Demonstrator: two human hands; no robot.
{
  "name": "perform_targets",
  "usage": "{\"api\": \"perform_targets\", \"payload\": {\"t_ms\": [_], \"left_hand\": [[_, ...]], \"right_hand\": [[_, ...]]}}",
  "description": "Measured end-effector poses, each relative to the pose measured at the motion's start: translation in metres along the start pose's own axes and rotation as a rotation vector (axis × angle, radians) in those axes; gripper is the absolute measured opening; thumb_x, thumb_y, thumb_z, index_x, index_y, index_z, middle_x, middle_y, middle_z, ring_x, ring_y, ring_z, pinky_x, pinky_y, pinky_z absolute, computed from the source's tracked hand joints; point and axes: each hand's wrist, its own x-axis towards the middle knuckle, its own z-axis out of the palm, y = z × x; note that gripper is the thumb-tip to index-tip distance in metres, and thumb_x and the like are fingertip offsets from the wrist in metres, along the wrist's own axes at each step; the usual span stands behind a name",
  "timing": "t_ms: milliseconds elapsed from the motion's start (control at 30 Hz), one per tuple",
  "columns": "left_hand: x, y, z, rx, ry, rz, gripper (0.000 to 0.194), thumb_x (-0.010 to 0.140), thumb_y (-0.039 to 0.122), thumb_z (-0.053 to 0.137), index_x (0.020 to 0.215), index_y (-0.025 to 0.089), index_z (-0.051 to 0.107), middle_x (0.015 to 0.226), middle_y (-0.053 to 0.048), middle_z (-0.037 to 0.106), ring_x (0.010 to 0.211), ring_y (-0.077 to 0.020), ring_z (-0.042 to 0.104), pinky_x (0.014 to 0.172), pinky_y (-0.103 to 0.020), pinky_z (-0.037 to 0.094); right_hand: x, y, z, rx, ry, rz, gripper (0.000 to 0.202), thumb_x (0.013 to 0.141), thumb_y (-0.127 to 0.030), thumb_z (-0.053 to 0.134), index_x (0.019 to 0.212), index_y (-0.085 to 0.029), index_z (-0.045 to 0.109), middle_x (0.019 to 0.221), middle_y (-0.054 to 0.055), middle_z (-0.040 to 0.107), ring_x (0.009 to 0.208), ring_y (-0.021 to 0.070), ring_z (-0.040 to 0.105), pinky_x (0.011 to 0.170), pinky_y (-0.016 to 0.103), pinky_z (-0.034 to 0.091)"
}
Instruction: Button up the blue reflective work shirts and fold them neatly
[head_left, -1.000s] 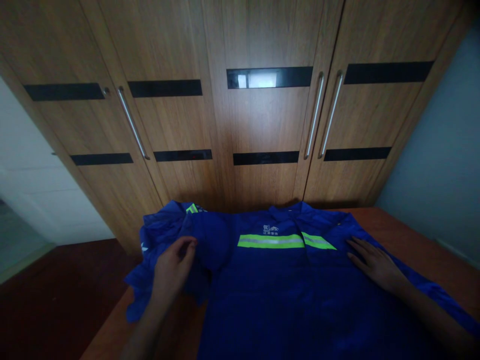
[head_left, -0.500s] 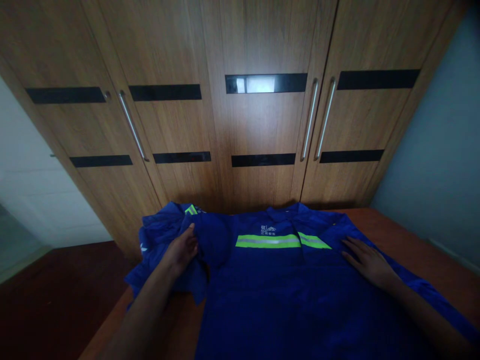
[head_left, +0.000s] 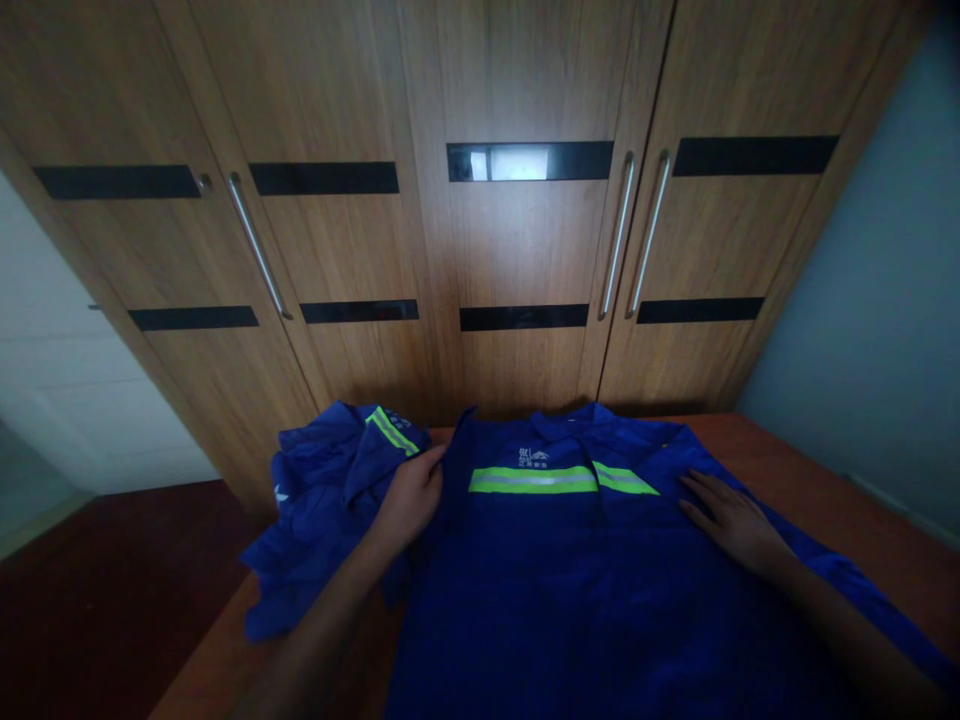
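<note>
Left hand [head_left: 414,495] pinches shirt [head_left: 525,570]; right hand [head_left: 731,517] flat on it, fingers spread. Wardrobe [head_left: 517,245], 12 o'clock: closed, contents hidden.

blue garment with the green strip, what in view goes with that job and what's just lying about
In the job:
- spread blue garment
- left hand, pinching cloth at its side
- right hand, resting on it
- reddish-brown surface beneath

Apparently just about:
- crumpled blue garment alongside
- wooden wardrobe behind
</note>
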Motion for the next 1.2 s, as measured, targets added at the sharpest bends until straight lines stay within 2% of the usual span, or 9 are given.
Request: {"api": "perform_targets", "payload": {"t_ms": [167,233,400,600,767,867,967,1067,1200], "left_hand": [[-0.027,0.022,0.041,0.122,-0.335,0.116,0.051,0.090,0.039,0.042,0.136,0.018,0.045,0.142,-0.007,0.046,0.129,-0.0199,0.045,0.109,-0.034,0.032],[-0.028,0.020,0.051,0.184,-0.379,0.140,0.050,0.092,0.042,0.038,0.136,0.018,0.046,0.145,-0.008,0.043,0.132,-0.0193,0.040,0.111,-0.034,0.029],[-0.015,-0.002,0.064,0.427,-0.320,0.139,0.053,0.094,0.043,0.032,0.138,0.016,0.042,0.149,-0.014,0.033,0.138,-0.0248,0.029,0.113,-0.043,0.024],[-0.021,-0.015,0.078,0.618,-0.357,0.099,0.060,0.092,0.057,0.026,0.143,0.026,0.032,0.154,-0.010,0.022,0.142,-0.0297,0.015,0.112,-0.057,0.014],[-0.038,-0.011,0.069,0.618,-0.378,0.037,0.061,0.091,0.058,0.024,0.144,0.029,0.029,0.155,-0.008,0.018,0.142,-0.0291,0.011,0.111,-0.057,0.014],[-0.042,-0.009,0.058,0.611,-0.429,0.002,0.062,0.089,0.058,0.032,0.143,0.029,0.032,0.154,-0.009,0.022,0.141,-0.0306,0.017,0.110,-0.057,0.017],[-0.031,-0.009,0.053,0.630,-0.404,-0.005,0.061,0.087,0.055,0.039,0.139,0.024,0.041,0.150,-0.014,0.033,0.137,-0.0327,0.028,0.109,-0.055,0.022],[-0.007,-0.012,0.062,0.666,-0.268,0.027,0.060,0.089,0.052,0.037,0.136,0.016,0.045,0.147,-0.019,0.036,0.136,-0.0323,0.031,0.110,-0.049,0.024],[0.019,-0.026,0.083,0.710,-0.177,0.028,0.066,0.089,0.057,0.032,0.138,0.014,0.041,0.150,-0.019,0.029,0.140,-0.0333,0.021,0.111,-0.050,0.018]], "right_hand": [[0.000,-0.003,-0.002,0.004,-0.002,0.008,0.063,0.087,-0.062,0.030,0.133,-0.022,0.049,0.141,0.009,0.046,0.131,0.0283,0.040,0.107,0.049,0.033],[0.000,-0.003,-0.003,0.004,-0.001,0.009,0.063,0.088,-0.061,0.030,0.133,-0.022,0.049,0.141,0.009,0.046,0.130,0.0281,0.041,0.107,0.049,0.033],[0.000,-0.004,-0.003,0.005,-0.012,0.004,0.064,0.088,-0.062,0.029,0.133,-0.021,0.048,0.143,0.010,0.044,0.131,0.0276,0.039,0.107,0.049,0.032],[0.000,-0.006,-0.005,0.012,-0.026,0.010,0.064,0.088,-0.062,0.028,0.135,-0.022,0.046,0.144,0.009,0.043,0.133,0.0277,0.037,0.108,0.050,0.030],[-0.014,-0.018,-0.007,0.021,-0.007,-0.003,0.064,0.088,-0.063,0.029,0.135,-0.023,0.045,0.145,0.009,0.042,0.134,0.0279,0.035,0.108,0.050,0.030],[-0.022,-0.027,-0.014,0.032,0.001,-0.026,0.064,0.088,-0.062,0.030,0.135,-0.022,0.046,0.144,0.009,0.042,0.133,0.0278,0.037,0.109,0.048,0.030],[-0.013,-0.031,-0.030,0.074,-0.055,-0.024,0.061,0.088,-0.063,0.032,0.127,-0.021,0.054,0.136,0.010,0.051,0.124,0.0269,0.048,0.105,0.044,0.036],[0.011,-0.030,-0.042,0.116,-0.097,0.006,0.056,0.090,-0.058,0.028,0.117,-0.021,0.060,0.123,0.011,0.060,0.114,0.0246,0.056,0.100,0.040,0.041],[0.038,-0.025,-0.027,0.048,-0.017,0.069,0.057,0.089,-0.056,0.032,0.129,-0.021,0.051,0.136,0.011,0.051,0.127,0.0283,0.043,0.104,0.048,0.035]]}}
